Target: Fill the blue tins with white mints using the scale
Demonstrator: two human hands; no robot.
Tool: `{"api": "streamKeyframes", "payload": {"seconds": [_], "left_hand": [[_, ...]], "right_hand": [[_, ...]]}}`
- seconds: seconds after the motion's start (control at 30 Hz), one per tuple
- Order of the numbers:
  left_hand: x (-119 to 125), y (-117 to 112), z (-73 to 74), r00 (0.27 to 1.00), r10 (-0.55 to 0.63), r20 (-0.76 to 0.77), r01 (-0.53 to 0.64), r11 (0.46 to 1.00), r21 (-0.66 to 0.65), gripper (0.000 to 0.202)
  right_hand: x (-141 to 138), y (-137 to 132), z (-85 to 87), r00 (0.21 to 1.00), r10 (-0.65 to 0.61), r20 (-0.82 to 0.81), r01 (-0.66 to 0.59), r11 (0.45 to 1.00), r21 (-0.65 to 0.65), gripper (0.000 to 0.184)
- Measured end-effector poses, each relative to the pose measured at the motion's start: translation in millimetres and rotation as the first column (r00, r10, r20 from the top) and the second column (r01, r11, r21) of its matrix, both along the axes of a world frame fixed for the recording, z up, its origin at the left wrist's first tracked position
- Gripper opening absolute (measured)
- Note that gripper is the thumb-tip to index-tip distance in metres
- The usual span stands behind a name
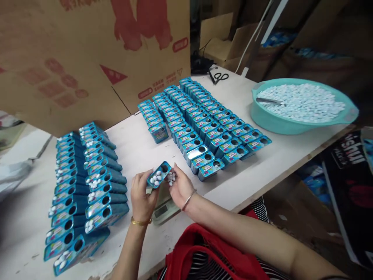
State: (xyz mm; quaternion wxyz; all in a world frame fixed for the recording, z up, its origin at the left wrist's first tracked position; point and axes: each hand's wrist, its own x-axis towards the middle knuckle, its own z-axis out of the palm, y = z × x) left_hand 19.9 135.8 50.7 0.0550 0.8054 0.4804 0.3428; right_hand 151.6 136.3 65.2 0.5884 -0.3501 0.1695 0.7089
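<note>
My left hand [142, 197] is closed around a small blue tin [159, 174] with a round hole in its lid and several white candies lying on top. My right hand [180, 186] sits right beside the tin, cupped with several white candies [171, 177] in its fingers. Both hands hover over a small digital scale [163, 208] at the table's near edge.
Rows of blue tins [204, 120] stand in the middle of the table, and two more rows [84, 182] topped with candies lie at the left. A teal basin [300, 105] of white candies with a scoop [269, 101] sits far right. Scissors [219, 77] and a cardboard box [87, 58] are behind.
</note>
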Motion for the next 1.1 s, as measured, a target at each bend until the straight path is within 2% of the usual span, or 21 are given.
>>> {"api": "streamKeyframes", "payload": {"seconds": [0.07, 0.13, 0.27, 0.33, 0.43, 0.57, 0.67, 0.9, 1.1], "left_hand": [[4, 4, 15.3, 0.974, -0.001, -0.227, 0.038, 0.987, 0.157, 0.040], [6, 7, 28.9, 0.912, 0.030, -0.408, 0.098, 0.952, 0.290, 0.045], [5, 10, 45.8, 0.838, 0.051, -0.543, 0.246, 0.854, 0.459, 0.051], [2, 10, 48.5, 0.821, 0.052, -0.568, 0.292, 0.818, 0.496, 0.051], [-4, 9, 46.8, 0.821, 0.038, -0.570, 0.314, 0.803, 0.506, 0.051], [-8, 5, 38.7, 0.826, 0.032, -0.563, 0.305, 0.815, 0.493, 0.051], [-9, 0, 33.5, 0.837, 0.057, -0.544, 0.290, 0.797, 0.529, 0.048], [-15, -8, 31.6, 0.836, 0.124, -0.534, 0.246, 0.786, 0.567, 0.046], [-20, -13, 28.6, 0.837, 0.145, -0.527, 0.235, 0.774, 0.587, 0.044]], "right_hand": [[-2, 10, 6.4, 0.994, -0.048, -0.094, 0.049, 0.999, 0.004, 0.030], [-1, 17, 11.0, 0.986, -0.029, -0.164, 0.035, 0.999, 0.031, 0.029], [-1, 23, 10.2, 0.969, 0.046, -0.242, -0.020, 0.994, 0.108, 0.023], [-2, 24, 6.7, 0.970, 0.032, -0.242, -0.006, 0.994, 0.109, 0.015], [-3, 24, 4.0, 0.969, 0.015, -0.246, 0.008, 0.996, 0.094, 0.008], [-2, 22, 8.2, 0.957, 0.017, -0.289, -0.007, 0.999, 0.033, 0.009], [-3, 21, 11.0, 0.955, 0.029, -0.295, -0.028, 1.000, 0.005, 0.013], [-9, 18, 10.2, 0.963, 0.017, -0.268, -0.015, 1.000, 0.011, 0.014], [-14, 15, 12.1, 0.960, 0.066, -0.270, -0.059, 0.998, 0.034, 0.010]]}}
